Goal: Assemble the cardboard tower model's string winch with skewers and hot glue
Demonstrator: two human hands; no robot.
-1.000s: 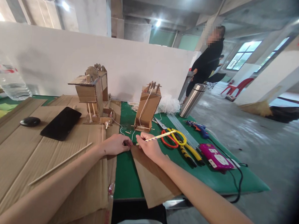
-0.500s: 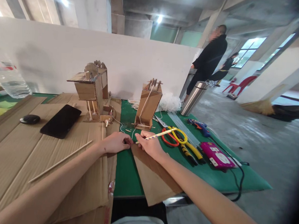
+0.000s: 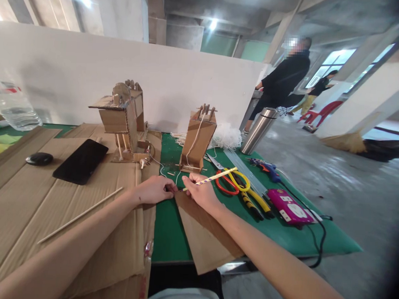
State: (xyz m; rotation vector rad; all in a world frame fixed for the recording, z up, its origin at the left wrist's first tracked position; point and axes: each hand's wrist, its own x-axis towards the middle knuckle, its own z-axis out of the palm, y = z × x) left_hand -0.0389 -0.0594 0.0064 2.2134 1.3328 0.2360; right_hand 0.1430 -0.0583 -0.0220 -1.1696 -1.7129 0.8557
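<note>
The head camera is looking forward and down from above the person's lap, facing across the green desk (image 3: pixel 169 236) toward a white partition (image 3: pixel 195 83). It is viewing the left hand (image 3: pixel 154 190) and right hand (image 3: pixel 200 192) from close by, near mid-view, while its wide field is taking in the floor (image 3: pixel 356 191) and far windows (image 3: pixel 332 67) to the right.

Bright, cool daylight enters through the windows (image 3: pixel 333 65), with glare off the ceiling light (image 3: pixel 213 24); soft shadows fall, edges stretch, and the right corners darken and blur.
</note>
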